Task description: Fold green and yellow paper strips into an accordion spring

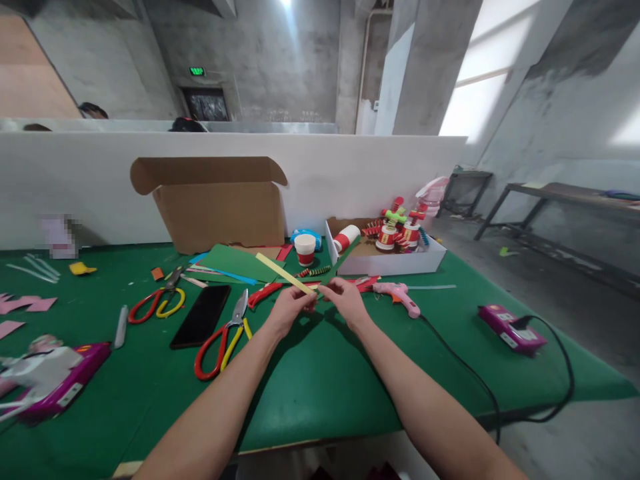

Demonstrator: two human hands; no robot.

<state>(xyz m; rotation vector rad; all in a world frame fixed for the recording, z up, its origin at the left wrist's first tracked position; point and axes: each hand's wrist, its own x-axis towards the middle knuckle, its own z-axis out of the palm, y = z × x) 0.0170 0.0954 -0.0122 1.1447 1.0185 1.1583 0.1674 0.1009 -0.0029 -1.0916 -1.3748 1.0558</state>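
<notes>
My left hand pinches a yellow paper strip near its lower end, and the strip slants up to the left. A green paper strip, angled up to the right, is pinched in my right hand. Between my fingertips the lower ends of the two strips come together; fingers partly hide whether they touch. Just left of my left hand lie scissors with red and yellow handles. Behind my hands is a red-handled tool. To the right of my right hand rests a pink glue gun.
A black phone, second scissors and coloured paper sheets lie leftward. Behind stand a paper cup, an open cardboard box and a white box holding paper-cup figures. Purple power strips and a cable flank the table.
</notes>
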